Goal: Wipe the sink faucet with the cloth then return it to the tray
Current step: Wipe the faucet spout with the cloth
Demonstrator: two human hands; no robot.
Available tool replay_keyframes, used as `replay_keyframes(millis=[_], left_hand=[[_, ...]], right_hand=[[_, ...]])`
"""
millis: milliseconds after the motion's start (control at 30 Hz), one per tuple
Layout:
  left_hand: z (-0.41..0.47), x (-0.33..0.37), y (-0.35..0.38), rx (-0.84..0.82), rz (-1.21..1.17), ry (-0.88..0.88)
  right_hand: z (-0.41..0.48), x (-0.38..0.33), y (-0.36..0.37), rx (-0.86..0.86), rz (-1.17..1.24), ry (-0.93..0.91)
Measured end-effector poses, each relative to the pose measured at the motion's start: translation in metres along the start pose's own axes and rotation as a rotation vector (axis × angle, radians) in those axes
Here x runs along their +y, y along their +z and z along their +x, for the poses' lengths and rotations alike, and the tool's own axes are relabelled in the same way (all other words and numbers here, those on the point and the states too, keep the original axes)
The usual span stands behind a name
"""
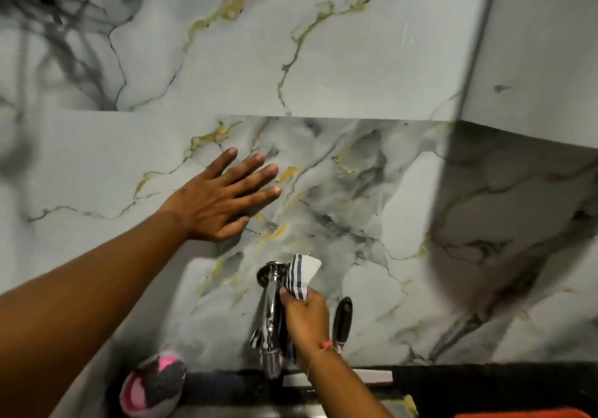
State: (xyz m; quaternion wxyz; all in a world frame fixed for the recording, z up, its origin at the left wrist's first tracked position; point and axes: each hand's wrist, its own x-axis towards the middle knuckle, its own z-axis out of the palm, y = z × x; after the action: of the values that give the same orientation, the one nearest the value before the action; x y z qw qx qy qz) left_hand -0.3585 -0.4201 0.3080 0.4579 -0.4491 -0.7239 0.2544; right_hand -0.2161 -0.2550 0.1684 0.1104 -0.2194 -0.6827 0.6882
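Note:
A chrome faucet [271, 314] juts out of the marble wall at lower centre. My right hand [306, 317] grips a white cloth with dark blue stripes [301, 275] and presses it against the right side of the faucet body near its wall flange. More of the cloth hangs below, around the spout. My left hand [223, 201] lies flat against the wall tile above and to the left of the faucet, fingers spread, holding nothing. No tray can be clearly made out.
A pink and grey scrubber [153, 388] sits at the lower left beside the sink edge. A black-handled tool [342, 322] stands against the wall right of the faucet. An orange-red edge [521, 414] shows at the bottom right. The dark counter [485, 382] runs along the wall.

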Motion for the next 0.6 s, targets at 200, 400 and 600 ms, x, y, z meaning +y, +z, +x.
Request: replay_keyframes(millis=[200, 400, 600], left_hand=[[0.0, -0.005, 0.034, 0.182, 0.069, 0.049], [0.001, -0.006, 0.029, 0.223, 0.043, 0.061], [0.001, -0.007, 0.031, 0.234, 0.047, 0.051]], right_hand=[[0.039, 0.024, 0.007, -0.534, 0.771, 0.68], [0.04, 0.034, 0.007, -0.538, 0.906, 0.646], [0.01, 0.011, 0.005, -0.105, -0.088, -0.175]])
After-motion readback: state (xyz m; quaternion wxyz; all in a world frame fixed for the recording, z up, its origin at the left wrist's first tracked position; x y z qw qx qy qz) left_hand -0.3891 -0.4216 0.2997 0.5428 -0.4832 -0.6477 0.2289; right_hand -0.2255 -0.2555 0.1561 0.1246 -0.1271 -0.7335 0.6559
